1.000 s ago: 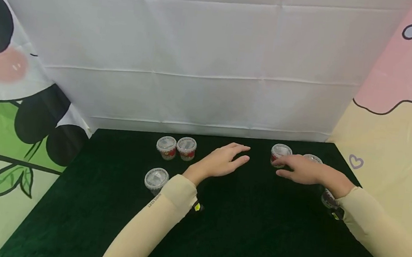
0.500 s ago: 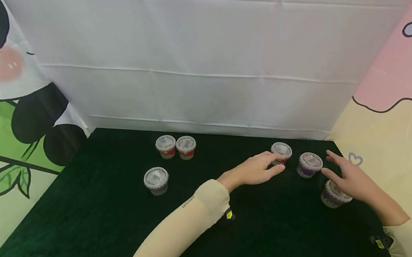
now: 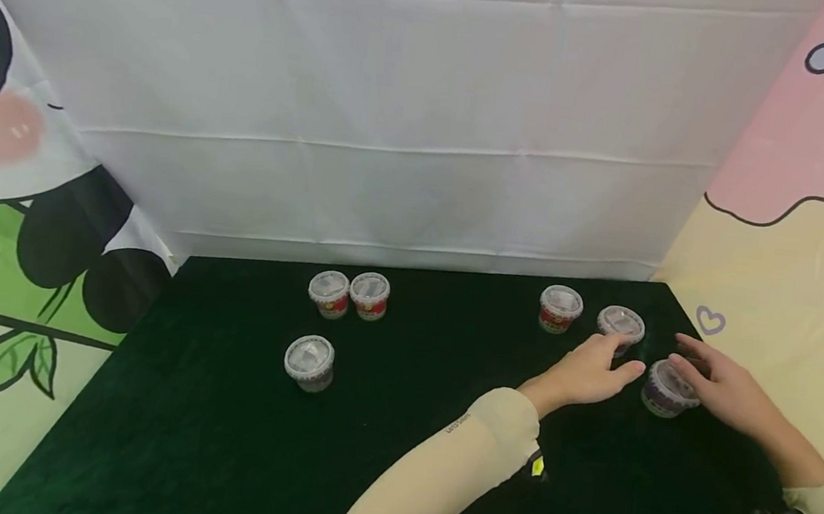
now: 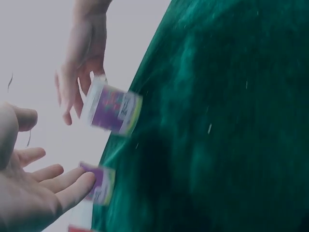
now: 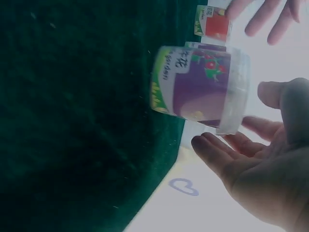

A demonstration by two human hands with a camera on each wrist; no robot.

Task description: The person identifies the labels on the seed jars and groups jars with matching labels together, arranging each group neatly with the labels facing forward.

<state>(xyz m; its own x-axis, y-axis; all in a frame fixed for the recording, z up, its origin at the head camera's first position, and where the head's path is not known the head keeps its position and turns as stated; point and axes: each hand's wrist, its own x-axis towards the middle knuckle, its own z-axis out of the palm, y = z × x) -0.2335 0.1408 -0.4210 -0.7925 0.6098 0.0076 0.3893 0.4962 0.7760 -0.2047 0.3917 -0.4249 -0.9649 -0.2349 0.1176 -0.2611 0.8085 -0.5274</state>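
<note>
Both hands are at the right-hand end of the table (image 3: 212,437), which is covered in dark green cloth. The right hand (image 3: 730,389) is at the near purple tub (image 3: 664,392), fingers extended and thumb apart at lid height. It is released, with no grasp closed on the tub; whether any fingertip touches the lid cannot be told. The tub stands upright on the cloth near the right edge, its label purple with a pale panel.

The left hand (image 3: 586,374) is also released, its fingers spread. It overlaps the far purple tub (image 3: 621,319) in the head view; contact cannot be confirmed. That tub stands behind the near one and to its left, apart from it.

A red-labelled tub (image 3: 559,308) stands just left of the far purple tub. At the back left, two further red-labelled tubs (image 3: 329,295) (image 3: 370,295) stand side by side. Another lidded tub (image 3: 310,362) stands in front of this pair; its label is unclear. A white backdrop (image 3: 411,123) rises behind the table.
</note>
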